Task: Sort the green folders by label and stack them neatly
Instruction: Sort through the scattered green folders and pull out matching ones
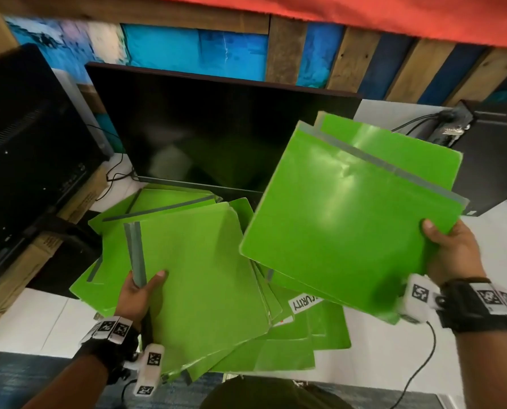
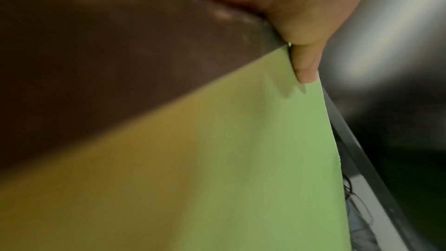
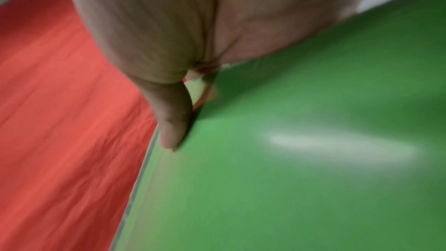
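My right hand point(image 1: 450, 252) grips a small bundle of green folders point(image 1: 349, 219) by its near right corner, lifted and tilted above the desk; the thumb point(image 3: 172, 129) lies on top of the green cover point(image 3: 289, 178). My left hand point(image 1: 141, 290) holds another green folder stack point(image 1: 205, 276) by its grey-taped spine, thumb point(image 2: 305, 64) pressed on the green cover point(image 2: 241, 159). Beneath both, a loose heap of green folders point(image 1: 290, 343) fans over the desk. One white label point(image 1: 302, 302) ending in "URITY" peeks out. Other labels are hidden.
A dark monitor point(image 1: 205, 134) stands right behind the folders. A second black screen point(image 1: 25, 149) on cardboard boxes is at the left, and a black computer case point(image 1: 494, 160) with cables at the right. White desk surface point(image 1: 39, 323) shows at the near left.
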Demonstrator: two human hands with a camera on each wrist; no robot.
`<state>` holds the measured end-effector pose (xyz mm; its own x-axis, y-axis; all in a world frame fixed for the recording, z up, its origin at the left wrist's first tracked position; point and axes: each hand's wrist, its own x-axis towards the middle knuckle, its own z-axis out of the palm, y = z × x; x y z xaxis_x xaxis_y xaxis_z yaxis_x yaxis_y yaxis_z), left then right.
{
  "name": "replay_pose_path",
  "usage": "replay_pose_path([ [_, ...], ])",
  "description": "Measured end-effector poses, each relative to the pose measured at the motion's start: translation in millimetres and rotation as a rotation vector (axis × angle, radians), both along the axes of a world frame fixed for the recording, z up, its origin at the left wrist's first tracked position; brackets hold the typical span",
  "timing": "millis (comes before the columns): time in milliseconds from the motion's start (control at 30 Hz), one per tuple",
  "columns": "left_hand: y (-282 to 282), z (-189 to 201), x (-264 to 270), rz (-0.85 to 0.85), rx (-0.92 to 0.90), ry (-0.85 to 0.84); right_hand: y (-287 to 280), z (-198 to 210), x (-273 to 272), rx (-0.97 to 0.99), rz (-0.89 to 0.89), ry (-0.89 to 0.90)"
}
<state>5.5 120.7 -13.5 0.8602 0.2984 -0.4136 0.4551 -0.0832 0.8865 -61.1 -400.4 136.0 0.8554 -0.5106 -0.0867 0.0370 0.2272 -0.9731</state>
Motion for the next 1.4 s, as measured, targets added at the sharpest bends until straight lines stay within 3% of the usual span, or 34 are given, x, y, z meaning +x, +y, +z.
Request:
replay_pose_path([
  [233, -45, 23, -11, -0.119, -0.104, -0.115, 73, -41, 21, 0.219, 0.141, 0.107],
  [367, -60, 31, -22, -0.193, -0.06, -0.118, 97, -69, 26, 0.258, 0.081, 0.256],
  [567, -58, 31, -33, -0.333, -0.091, 0.022, 112, -97, 33, 0.254, -0.032, 0.38],
  [767, -56, 38, -26, -0.338, -0.005, 0.047, 90, -89, 61, -0.308, -0.059, 0.501],
  [900, -53, 43, -27, -0.344, 0.027, 0.035, 45, -73, 65, -0.466, 0.041, 0.6],
  [1033, -51, 45, -30, -0.345, 0.024, 0.003, 30, -47, 76, -0.74, 0.229, 0.53],
  [1133, -55, 49, -29, -0.383, 0.01, -0.008, 53, -41, 98, -1.009, 0.313, 0.469],
  [1400, -70, 66, -21, -0.502, -0.034, -0.067, 148, -57, 130, -0.997, 0.528, 0.407],
])
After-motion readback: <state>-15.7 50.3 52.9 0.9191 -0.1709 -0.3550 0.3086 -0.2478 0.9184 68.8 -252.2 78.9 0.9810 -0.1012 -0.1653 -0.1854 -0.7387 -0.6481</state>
